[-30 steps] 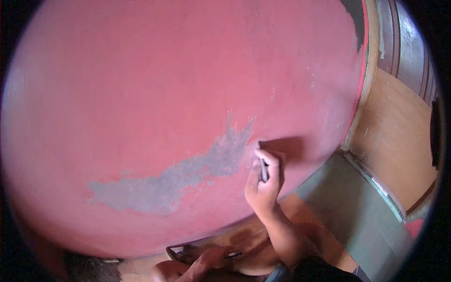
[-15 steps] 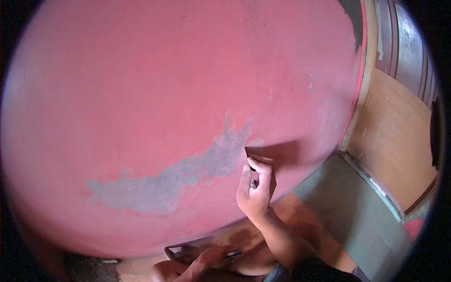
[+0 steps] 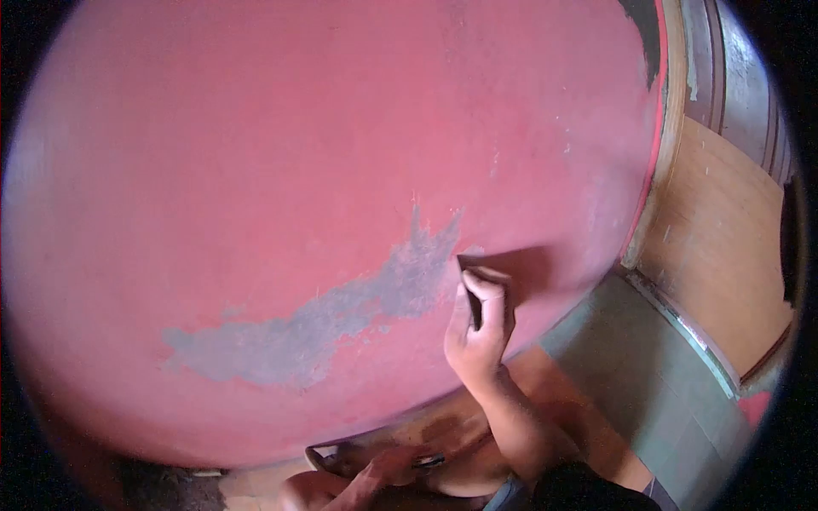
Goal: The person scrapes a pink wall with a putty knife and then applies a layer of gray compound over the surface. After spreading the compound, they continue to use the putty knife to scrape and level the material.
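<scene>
My right hand (image 3: 481, 328) is closed around a dark, thin-edged scraper (image 3: 482, 269). The blade's tip lies at the pink-red wall (image 3: 281, 153), by the right end of a rough grey patch (image 3: 375, 298). A shadow falls on the wall to the right of the blade. Low in the view, my left hand (image 3: 383, 470) is near my legs, below the wall's lower edge. Its fingers are dim and blurred, beside a small dark item with a bluish part (image 3: 429, 462); whether they grip it is unclear.
Grey-green floor tiles (image 3: 630, 366) lie at the lower right. Beyond the wall's pale right-hand edging (image 3: 667, 145) stands a light brown wooden panel (image 3: 716, 247), with a metal strip (image 3: 694, 336) along its foot. Dark debris (image 3: 170, 490) is at the bottom left.
My right hand and the scraper have shifted slightly right and the blade's tip a little up. The whole view has also moved slightly. My left hand stays low near my legs.
</scene>
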`<action>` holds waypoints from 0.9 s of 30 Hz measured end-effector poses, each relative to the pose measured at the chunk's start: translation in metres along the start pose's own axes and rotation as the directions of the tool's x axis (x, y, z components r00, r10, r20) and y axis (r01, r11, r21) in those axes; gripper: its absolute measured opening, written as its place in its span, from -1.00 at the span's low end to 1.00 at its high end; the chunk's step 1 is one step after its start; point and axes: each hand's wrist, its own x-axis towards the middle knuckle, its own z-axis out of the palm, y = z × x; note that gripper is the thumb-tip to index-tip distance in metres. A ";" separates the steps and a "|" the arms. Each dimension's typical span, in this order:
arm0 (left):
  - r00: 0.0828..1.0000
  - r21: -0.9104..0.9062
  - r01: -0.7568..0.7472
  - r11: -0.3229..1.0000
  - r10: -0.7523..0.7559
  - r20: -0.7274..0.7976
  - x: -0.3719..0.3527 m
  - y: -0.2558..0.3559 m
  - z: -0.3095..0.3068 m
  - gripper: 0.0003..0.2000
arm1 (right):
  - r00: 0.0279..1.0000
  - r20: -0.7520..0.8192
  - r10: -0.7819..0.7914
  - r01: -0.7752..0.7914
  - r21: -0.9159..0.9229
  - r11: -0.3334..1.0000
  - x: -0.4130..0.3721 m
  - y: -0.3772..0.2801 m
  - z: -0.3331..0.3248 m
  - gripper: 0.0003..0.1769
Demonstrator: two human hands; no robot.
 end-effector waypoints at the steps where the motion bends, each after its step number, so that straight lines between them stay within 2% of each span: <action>1: 1.000 -0.015 0.017 1.000 -0.017 0.015 0.000 0.001 0.001 -0.33 | 0.999 0.001 0.046 -0.046 0.003 0.999 -0.002 0.002 0.000 -0.66; 5: 0.997 -0.022 0.065 0.998 -0.064 0.045 -0.007 0.041 -0.035 -0.30 | 0.999 0.019 0.043 -0.043 0.054 0.998 -0.006 -0.006 0.002 -0.68; 7: 0.998 -0.067 0.063 0.996 -0.062 0.023 0.003 0.021 -0.014 -0.32 | 0.998 0.045 -0.036 0.035 0.006 0.999 -0.011 -0.006 0.003 -0.67; 8: 0.998 -0.090 0.068 0.994 -0.067 0.013 0.005 0.008 -0.002 -0.33 | 0.999 0.049 -0.024 0.023 0.018 1.000 -0.010 -0.005 0.002 -0.66; 11: 1.000 -0.067 -0.011 0.998 0.013 0.016 -0.001 0.004 -0.007 -0.35 | 0.999 0.032 0.021 -0.022 0.030 0.999 -0.010 -0.002 0.002 -0.64; 13: 0.998 -0.047 0.020 0.999 -0.018 0.054 -0.006 0.018 -0.023 -0.33 | 1.000 0.019 0.021 -0.022 0.021 1.000 -0.010 -0.003 0.004 -0.64; 17: 0.999 -0.035 0.031 0.999 -0.032 -0.028 0.001 0.021 -0.014 -0.32 | 1.000 0.030 0.006 -0.006 0.028 1.000 -0.009 -0.006 0.001 -0.67; 20: 0.998 -0.099 -0.044 0.994 0.040 -0.043 -0.004 0.021 -0.019 -0.32 | 0.999 0.023 -0.022 0.022 -0.007 1.000 -0.003 0.001 -0.002 -0.72; 21: 1.000 -0.077 -0.005 0.997 0.004 -0.004 -0.004 0.017 -0.016 -0.31 | 0.994 -0.013 0.109 -0.108 0.024 0.994 -0.006 0.005 0.002 -0.75; 23: 0.996 -0.036 0.068 0.997 -0.065 0.061 0.001 0.009 -0.007 -0.27 | 0.986 -0.060 0.157 -0.156 0.019 0.988 0.002 0.008 -0.002 -0.78; 24: 0.999 -0.051 0.037 0.998 -0.035 0.030 -0.002 0.014 -0.011 -0.27 | 0.982 -0.044 0.183 -0.183 0.010 0.983 0.002 0.006 -0.004 -0.80; 26: 0.999 -0.077 -0.037 0.996 0.035 -0.026 -0.009 0.029 -0.025 -0.26 | 0.992 -0.024 0.124 -0.123 0.027 0.992 0.000 0.001 -0.003 -0.79; 27: 0.999 -0.093 -0.002 0.996 -0.001 -0.034 -0.004 0.021 -0.015 -0.27 | 0.995 -0.017 0.095 -0.094 0.033 0.995 -0.003 -0.002 -0.002 -0.79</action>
